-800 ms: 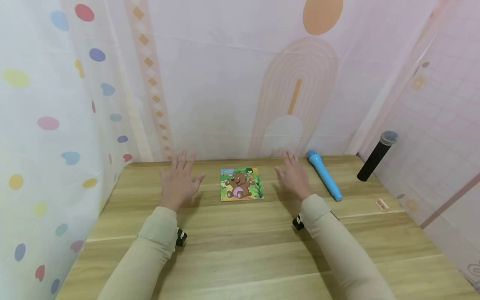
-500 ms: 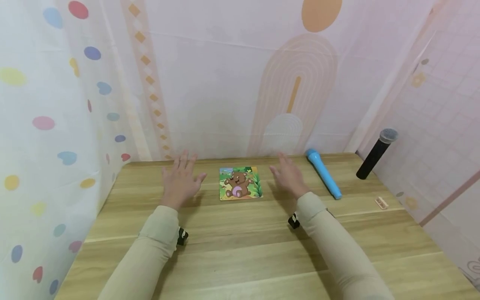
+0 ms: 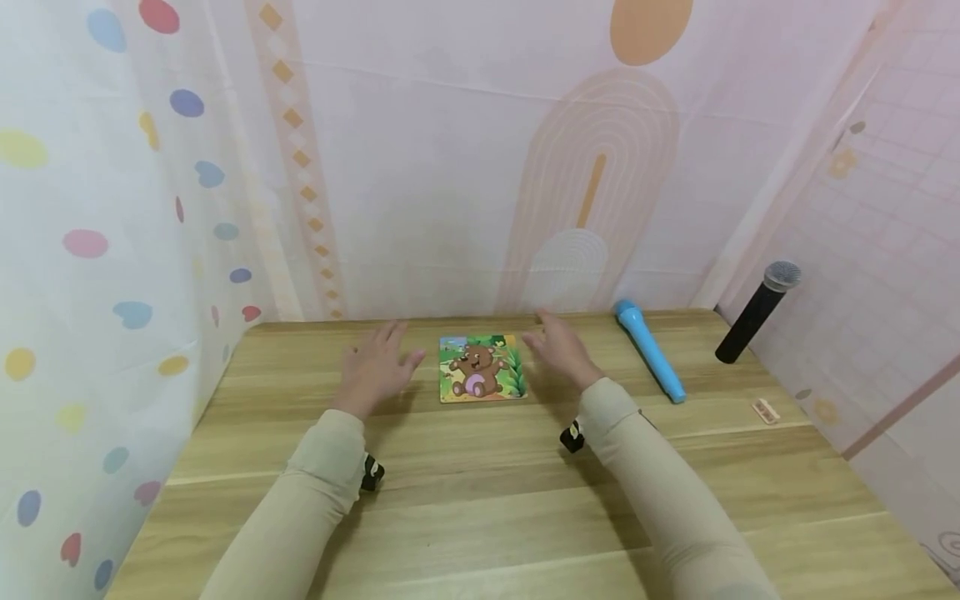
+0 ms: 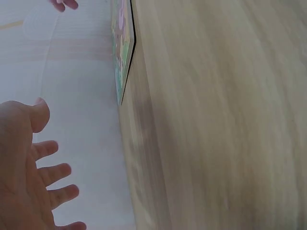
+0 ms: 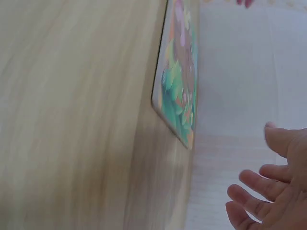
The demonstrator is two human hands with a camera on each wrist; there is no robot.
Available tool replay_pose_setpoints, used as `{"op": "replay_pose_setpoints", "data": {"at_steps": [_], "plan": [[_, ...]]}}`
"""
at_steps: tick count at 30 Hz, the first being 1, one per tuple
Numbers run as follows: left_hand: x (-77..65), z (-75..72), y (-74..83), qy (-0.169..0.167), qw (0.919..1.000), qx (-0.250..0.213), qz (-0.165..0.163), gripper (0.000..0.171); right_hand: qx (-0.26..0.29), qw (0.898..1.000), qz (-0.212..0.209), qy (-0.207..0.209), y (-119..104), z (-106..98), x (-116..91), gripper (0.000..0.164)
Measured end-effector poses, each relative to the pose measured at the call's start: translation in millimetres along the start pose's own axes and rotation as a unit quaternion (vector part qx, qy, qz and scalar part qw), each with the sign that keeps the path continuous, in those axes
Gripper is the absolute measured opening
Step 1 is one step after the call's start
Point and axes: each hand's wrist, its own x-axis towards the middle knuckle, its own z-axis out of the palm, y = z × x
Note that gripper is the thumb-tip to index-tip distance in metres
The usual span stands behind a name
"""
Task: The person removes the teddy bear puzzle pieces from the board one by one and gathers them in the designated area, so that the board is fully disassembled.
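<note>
A square picture board (image 3: pixel 483 369) with a brown cartoon bear on it lies flat on the wooden table. My left hand (image 3: pixel 375 368) hovers just left of the board, fingers spread and thumb pointing toward it. On the board's other side my right hand (image 3: pixel 562 348) is held close to its right edge, thumb apart from the fingers. Neither hand holds anything. Both wrist views show the board (image 4: pixel 123 45) apart from the fingers, and in the right wrist view the right fingers (image 5: pixel 261 184) are slightly bent.
To the right, a blue toy microphone (image 3: pixel 651 352) lies near the back of the table (image 3: pixel 480 517). Farther right stands a black microphone (image 3: pixel 753 315) with a silver head. A small pinkish piece (image 3: pixel 766 411) lies by the right edge. Patterned curtains (image 3: pixel 420 167) hang behind and at the sides.
Both hands have moved inward toward the bear board, the left one to the right and the right one to the left. The board and the microphones have stayed put.
</note>
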Motion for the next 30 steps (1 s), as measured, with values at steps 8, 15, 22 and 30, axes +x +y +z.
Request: {"op": "replay_pose_setpoints", "data": {"at_steps": [8, 15, 22, 30], "plan": [[0.2, 5.0, 10.4, -0.006, 0.9994, -0.032, 0.012, 0.067, 0.059, 0.996, 0.034, -0.06, -0.7, 13.8, 10.0, 0.056], [0.5, 15.3, 16.8, -0.02, 0.999, -0.035, 0.022, 0.063, 0.097, 0.988, 0.068, -0.095, -2.2, 17.3, 10.5, 0.056], [1.4, 19.9, 24.5, -0.036, 0.9982, -0.038, 0.031, 0.065, 0.11, 0.983, 0.087, -0.12, 0.2, 21.6, 18.0, 0.055], [3.5, 23.8, 32.3, -0.065, 0.9965, -0.038, 0.036, 0.065, 0.052, 0.987, 0.062, -0.141, 1.1, 25.9, 26.8, 0.055]]}}
